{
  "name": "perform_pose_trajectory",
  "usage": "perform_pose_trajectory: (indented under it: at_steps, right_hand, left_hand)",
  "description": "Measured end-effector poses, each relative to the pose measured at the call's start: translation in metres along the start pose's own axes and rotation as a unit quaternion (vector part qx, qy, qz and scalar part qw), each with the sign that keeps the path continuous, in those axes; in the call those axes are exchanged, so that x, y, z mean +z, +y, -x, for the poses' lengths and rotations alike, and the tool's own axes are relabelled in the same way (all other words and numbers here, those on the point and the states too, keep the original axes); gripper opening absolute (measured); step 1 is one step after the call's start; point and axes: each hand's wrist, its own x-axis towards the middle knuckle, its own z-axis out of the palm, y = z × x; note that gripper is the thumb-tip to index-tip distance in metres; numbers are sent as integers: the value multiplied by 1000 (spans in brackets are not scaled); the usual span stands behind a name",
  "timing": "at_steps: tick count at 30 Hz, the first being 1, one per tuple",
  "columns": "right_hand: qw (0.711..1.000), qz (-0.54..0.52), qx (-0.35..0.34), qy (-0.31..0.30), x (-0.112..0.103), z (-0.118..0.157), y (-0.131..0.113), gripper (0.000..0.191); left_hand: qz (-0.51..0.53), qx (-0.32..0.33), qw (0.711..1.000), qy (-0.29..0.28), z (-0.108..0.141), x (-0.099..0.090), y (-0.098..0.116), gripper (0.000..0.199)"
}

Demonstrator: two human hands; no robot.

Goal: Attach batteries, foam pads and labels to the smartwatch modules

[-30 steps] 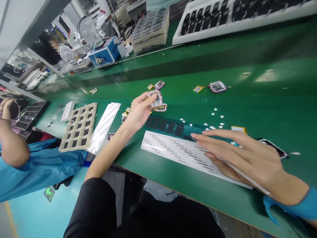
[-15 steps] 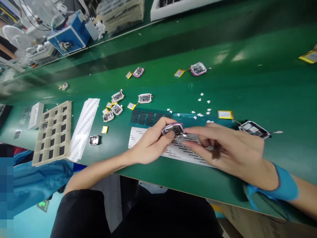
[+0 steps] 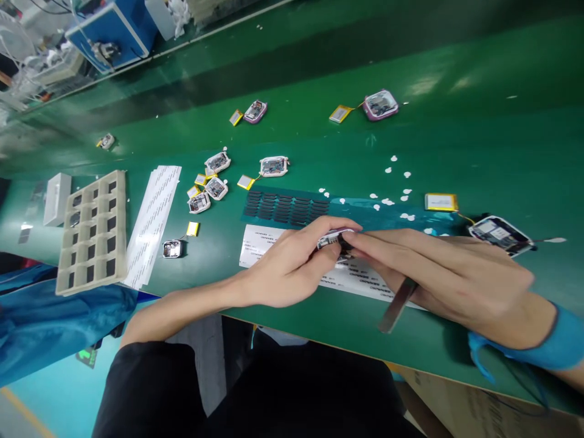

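My left hand (image 3: 285, 267) is shut on a small square electronic module (image 3: 332, 239) with a pale casing, which is partly hidden by my fingers. My right hand (image 3: 438, 274) presses its fingertips against the same module and holds a flat metal tool, probably tweezers (image 3: 398, 305), whose end sticks out below the palm. Both hands are over a white printed label sheet (image 3: 274, 246). Beyond my right hand, a yellow pouch battery (image 3: 440, 202) is wired to another module (image 3: 500, 235).
The green workbench (image 3: 410, 146) holds several modules and batteries (image 3: 216, 176), white flecks, dark pad strips (image 3: 283, 208), white label strips (image 3: 152, 225) and a beige grid tray (image 3: 93, 231). A blue sleeve (image 3: 41, 316) shows at lower left, and a blue machine (image 3: 109, 36) stands beyond.
My hands have come together over the label sheet, with the module lowered from up in my left hand. The view has swung, shifting the bench objects, and more modules now show.
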Motion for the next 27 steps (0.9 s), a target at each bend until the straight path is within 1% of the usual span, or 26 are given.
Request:
perform_pose_trajectory:
  at_steps: [3, 5, 8, 10, 12, 14, 16, 18, 21, 24, 27]
  right_hand:
    - [1000, -5, 5, -2, -1, 4, -1, 71]
    - [1000, -9, 10, -11, -2, 6, -3, 66]
    - [999, 3, 13, -33, -4, 7, -5, 43]
    - [999, -9, 10, -32, -4, 6, -4, 31]
    - [998, -49, 7, -29, -3, 3, -1, 28]
    - [995, -93, 13, -31, -2, 1, 2, 30]
    - [991, -129, 28, -32, 0, -1, 4, 31]
    - [987, -154, 41, -4, 0, -2, 4, 33]
    - [984, -167, 56, 20, 0, -3, 2, 32]
    - [985, -157, 67, 1, -1, -3, -2, 30]
    - [982, -167, 88, 9, -3, -5, -5, 29]
  left_hand:
    - [-42, 26, 998, 31, 0, 1, 0, 23]
    - [-86, 42, 994, 56, 0, 4, -1, 23]
    - [-173, 83, 977, 95, -1, 9, -6, 23]
    - [-205, 92, 969, 99, -1, 12, -10, 23]
    - [-197, 76, 974, 80, -1, 12, -12, 22]
    - [-177, 62, 980, 69, -2, 11, -12, 21]
    - [-173, 73, 980, 72, -1, 10, -11, 20]
    - [-182, 100, 975, 79, 0, 10, -10, 18]
    - [-182, 126, 973, 70, 1, 9, -9, 15]
    - [-174, 129, 974, 61, 1, 8, -9, 15]
    - [-175, 131, 973, 74, 1, 8, -10, 17]
